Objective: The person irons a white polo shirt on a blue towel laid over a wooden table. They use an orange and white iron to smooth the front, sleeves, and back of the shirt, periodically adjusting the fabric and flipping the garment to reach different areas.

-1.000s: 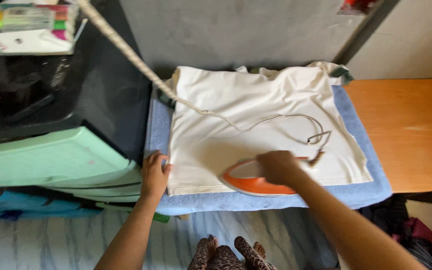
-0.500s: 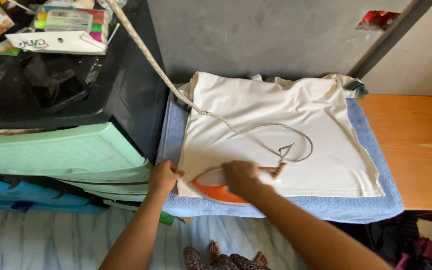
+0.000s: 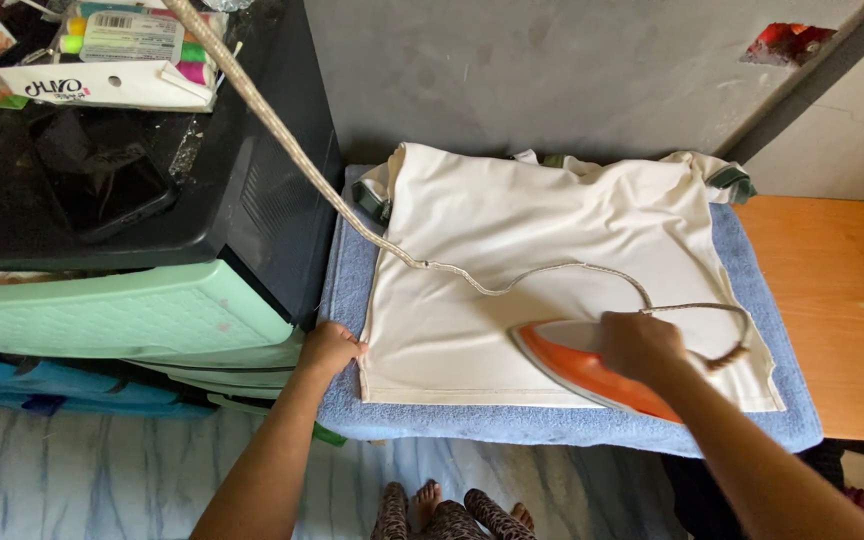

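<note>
Two hands work a cream shirt (image 3: 542,270) spread flat over a blue towel (image 3: 752,270) on the ironing surface, as I watch from the head camera. My right hand (image 3: 640,345), at about 4 o'clock on the shirt, is wrapped around the handle of an orange and white iron (image 3: 577,365), its pointed nose aimed toward 9 o'clock, its soleplate resting on the fabric near the lower hem. My left hand (image 3: 329,348), at 8 o'clock, has its fingers curled over the shirt's lower left corner, pinching cloth against the towel's edge. A braided cord (image 3: 282,130) runs from 11 o'clock, crosses the shirt in a loose loop and meets the iron's rear at 4 o'clock. At 9 o'clock stands a stack of plastic drawers (image 3: 122,310), mint green above blue, with a black unit (image 3: 252,190) on top. An orange wooden table (image 3: 832,310) sits at 3 o'clock, touching the towel's right side. Bare feet (image 3: 422,505) show at 6 o'clock on the floor below.
</note>
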